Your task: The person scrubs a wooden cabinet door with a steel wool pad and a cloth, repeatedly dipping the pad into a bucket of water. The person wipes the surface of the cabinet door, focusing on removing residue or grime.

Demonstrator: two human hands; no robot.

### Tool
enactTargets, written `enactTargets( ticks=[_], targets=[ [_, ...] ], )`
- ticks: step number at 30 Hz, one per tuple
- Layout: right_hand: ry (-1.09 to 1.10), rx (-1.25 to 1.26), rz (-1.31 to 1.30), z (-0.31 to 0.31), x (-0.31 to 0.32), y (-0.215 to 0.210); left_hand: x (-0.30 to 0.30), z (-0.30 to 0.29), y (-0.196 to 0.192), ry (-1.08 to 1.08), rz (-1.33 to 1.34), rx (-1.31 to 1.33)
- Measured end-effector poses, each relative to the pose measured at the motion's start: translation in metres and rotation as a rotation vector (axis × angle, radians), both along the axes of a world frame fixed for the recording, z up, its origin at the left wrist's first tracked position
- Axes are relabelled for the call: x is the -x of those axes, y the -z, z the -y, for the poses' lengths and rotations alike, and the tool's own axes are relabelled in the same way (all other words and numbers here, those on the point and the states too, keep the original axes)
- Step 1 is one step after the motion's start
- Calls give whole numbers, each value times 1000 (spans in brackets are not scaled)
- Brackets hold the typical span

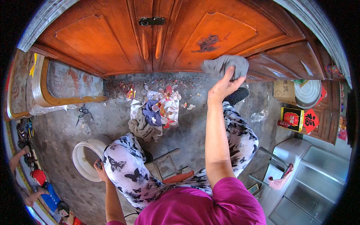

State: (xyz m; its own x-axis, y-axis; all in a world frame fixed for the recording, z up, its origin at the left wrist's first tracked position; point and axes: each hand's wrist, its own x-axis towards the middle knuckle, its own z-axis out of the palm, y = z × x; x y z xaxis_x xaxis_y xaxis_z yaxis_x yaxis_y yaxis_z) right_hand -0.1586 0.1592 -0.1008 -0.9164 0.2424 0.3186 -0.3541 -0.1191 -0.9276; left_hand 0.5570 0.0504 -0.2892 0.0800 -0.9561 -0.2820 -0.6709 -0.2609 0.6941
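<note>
My right hand (224, 87) is closed on a crumpled grey rag (225, 63), slightly blurred. It is up at the lower edge of an orange-brown wooden cabinet door (221, 30), below a dark worn patch (207, 44) on the panel. Low on the left, my left hand (100, 173) is by the rim of a white bucket (77, 165). Its fingers are curled around something small and dark that I cannot make out. Murky water seems to lie in the bucket.
Torn paper scraps and dark cloths (150, 114) lie heaped on the concrete floor. A wood-edged panel (75, 82) stands at left. Boxes (292, 119) and a metal tin (308, 93) are at right, near a white cabinet (311, 180). Another person's arm (18, 159) shows at far left.
</note>
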Motion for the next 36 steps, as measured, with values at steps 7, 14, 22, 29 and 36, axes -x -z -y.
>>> enactTargets(
  ticks=[7,14,22,29,36],
  targets=[
    [234,-450,-96,69,-13,98,38,-10,-26,27,340,11],
    [-239,-271,208,28,-60,178,48,-8,-26,46,339,9],
    [97,-523,-331,75,-31,41,17,-5,2,24,43,12],
    [-175,-739,260,49,-55,200,87,5,-38,48,450,-19],
    [-219,-250,-169,61,-58,4,64,-15,-41,53,444,83]
  ],
)
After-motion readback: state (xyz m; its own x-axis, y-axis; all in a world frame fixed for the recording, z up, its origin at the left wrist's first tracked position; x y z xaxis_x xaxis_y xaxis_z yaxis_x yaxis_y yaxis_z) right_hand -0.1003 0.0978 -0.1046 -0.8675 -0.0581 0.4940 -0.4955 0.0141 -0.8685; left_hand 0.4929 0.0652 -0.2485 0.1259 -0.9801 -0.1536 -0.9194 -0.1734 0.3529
